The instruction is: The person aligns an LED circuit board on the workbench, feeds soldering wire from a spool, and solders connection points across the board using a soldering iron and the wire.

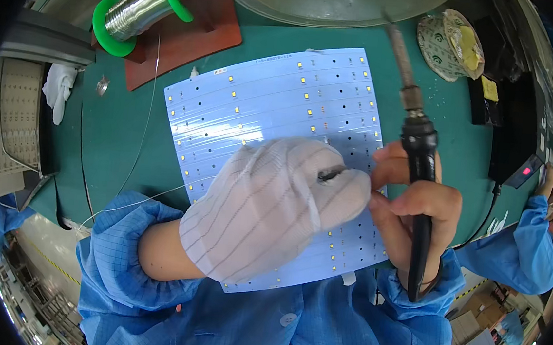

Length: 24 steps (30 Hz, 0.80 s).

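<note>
The LED board point(274, 83), the item under work, lies across the centre of the frame on the green desk point(379, 47). The left hand point(263, 207), in a white striped glove, is over the middle and lower part of the board, thumb and forefinger curled toward each other; whether anything is pinched there cannot be told. The bare right hand point(443, 207), right of centre, is closed around the black handle of the soldering iron point(419, 139), whose tip points to the top of the frame, off the board. The two hands meet or nearly meet at the fingertips; contact cannot be confirmed. A thin wire strand point(156, 63) leads down from the spool point(139, 9), upper left. In this inspector's judgement, good handling calls for a firm grip on the insulated handle, the tip clear of glove and sleeves, slack in the strand, and light glove pressure on the small components. The yellow sponge point(489, 90), upper right, appears within reach for tip cleaning.
</note>
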{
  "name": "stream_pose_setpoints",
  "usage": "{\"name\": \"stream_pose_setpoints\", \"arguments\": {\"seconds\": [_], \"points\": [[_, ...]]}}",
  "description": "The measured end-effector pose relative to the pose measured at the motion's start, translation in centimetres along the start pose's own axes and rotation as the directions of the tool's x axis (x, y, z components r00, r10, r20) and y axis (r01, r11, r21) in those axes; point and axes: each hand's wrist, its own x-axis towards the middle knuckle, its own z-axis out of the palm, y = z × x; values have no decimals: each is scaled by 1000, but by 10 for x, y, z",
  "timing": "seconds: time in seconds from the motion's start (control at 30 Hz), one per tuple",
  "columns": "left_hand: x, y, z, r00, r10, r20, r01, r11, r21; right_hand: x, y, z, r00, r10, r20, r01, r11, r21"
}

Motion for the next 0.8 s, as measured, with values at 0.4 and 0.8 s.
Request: {"name": "stream_pose_setpoints", "arguments": {"seconds": [0.4, 0.8], "points": [[8, -18, 9, 941, -269, -203, 330, 858, 393, -11, 15, -23, 1000, 7, -16, -10, 982, -187], [10, -21, 12, 961, -212, -176, 269, 861, 431, -26, 6, -23, 971, 230, -72, -216, 963, 160]]}}
